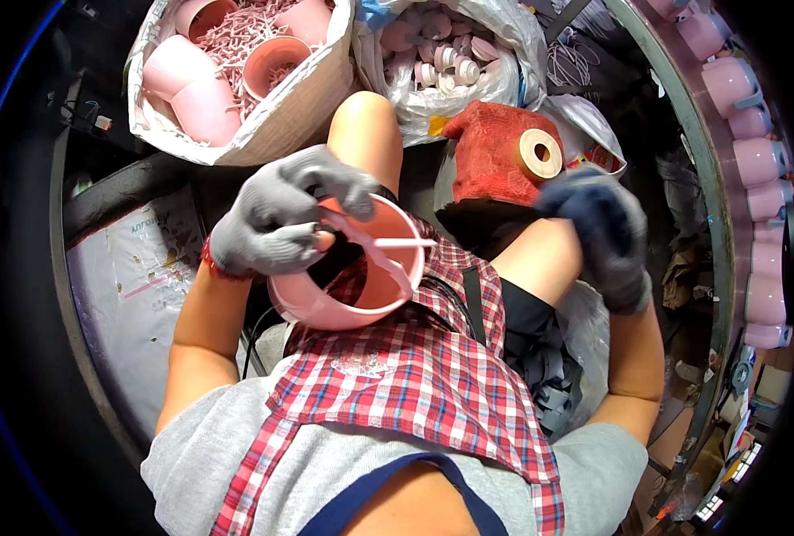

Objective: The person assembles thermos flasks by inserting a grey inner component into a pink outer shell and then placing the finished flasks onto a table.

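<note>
My left hand [276,214], in a grey knit glove with bare fingertips, grips the rim of a pink round plastic piece [348,314] shaped like a cup. The piece is tilted above my lap. Thin pink plastic strips [401,242] cross its mouth near my fingers. To the right, my right hand [607,237], in a blue and grey glove, is smeared by motion above my knee. Whatever its fingers hold cannot be made out. Close by it stands a block wrapped in red cloth [486,156], with a tan ring [527,163] on its side.
A white woven sack [276,129] of pink cups and plastic shavings stands at the far left. Beside it, a clear plastic bag [522,54] holds small pink and white parts. Several pink cups [763,163] line a shelf at right. A plaid apron [406,384] covers my lap.
</note>
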The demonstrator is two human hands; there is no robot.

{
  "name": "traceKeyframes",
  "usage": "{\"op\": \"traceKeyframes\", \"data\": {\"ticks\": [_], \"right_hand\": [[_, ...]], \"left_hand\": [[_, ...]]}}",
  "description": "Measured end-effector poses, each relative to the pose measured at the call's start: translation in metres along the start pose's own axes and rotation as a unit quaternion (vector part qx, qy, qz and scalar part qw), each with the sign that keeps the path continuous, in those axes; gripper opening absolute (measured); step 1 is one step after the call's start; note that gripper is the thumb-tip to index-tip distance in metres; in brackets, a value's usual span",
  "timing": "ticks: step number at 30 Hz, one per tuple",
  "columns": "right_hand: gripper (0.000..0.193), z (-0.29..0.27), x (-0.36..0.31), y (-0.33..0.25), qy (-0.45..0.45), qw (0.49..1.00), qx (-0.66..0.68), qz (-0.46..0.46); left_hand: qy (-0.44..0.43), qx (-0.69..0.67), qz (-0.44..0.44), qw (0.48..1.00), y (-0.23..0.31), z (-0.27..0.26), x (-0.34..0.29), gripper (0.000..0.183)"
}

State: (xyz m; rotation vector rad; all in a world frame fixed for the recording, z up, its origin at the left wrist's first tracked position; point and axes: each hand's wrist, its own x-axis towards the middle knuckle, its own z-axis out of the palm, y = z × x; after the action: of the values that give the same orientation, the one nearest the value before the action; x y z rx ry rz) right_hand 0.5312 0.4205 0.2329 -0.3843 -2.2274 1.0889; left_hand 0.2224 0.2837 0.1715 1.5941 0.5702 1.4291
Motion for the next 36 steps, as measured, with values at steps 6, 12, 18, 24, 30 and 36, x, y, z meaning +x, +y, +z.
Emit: {"op": "traceKeyframes", "data": {"ticks": [6, 12, 18, 24, 30, 36], "right_hand": [[0.045, 0.067, 0.049, -0.038, -0.266, 0.905, -0.312, -0.111], [0.035, 0.061, 0.049, -0.003, -0.366, 0.903, -0.189, -0.125], [0.021, -0.067, 0.031, 0.088, 0.231, 0.956, 0.169, 0.063], [0.045, 0.016, 0.063, 0.001, 0.014, 0.997, 0.02, -0.071], [0.054, 0.067, 0.057, -0.036, -0.289, 0.874, -0.387, -0.058], [0.037, 0.076, 0.043, -0.026, -0.217, 0.897, -0.384, -0.005]], "left_hand": [[-0.148, -0.029, -0.041, 0.988, -0.023, -0.009, 0.031, 0.016], [-0.194, 0.32, 0.122, 0.919, 0.026, 0.019, 0.043, 0.035], [-0.047, 0.438, 0.131, 0.888, 0.011, 0.011, -0.002, 0.032], [-0.019, 0.429, 0.115, 0.896, 0.028, 0.007, 0.012, 0.033], [-0.096, 0.443, 0.175, 0.874, 0.016, 0.026, 0.036, 0.034], [-0.076, 0.379, 0.14, 0.912, 0.01, 0.024, 0.033, 0.025]]}}
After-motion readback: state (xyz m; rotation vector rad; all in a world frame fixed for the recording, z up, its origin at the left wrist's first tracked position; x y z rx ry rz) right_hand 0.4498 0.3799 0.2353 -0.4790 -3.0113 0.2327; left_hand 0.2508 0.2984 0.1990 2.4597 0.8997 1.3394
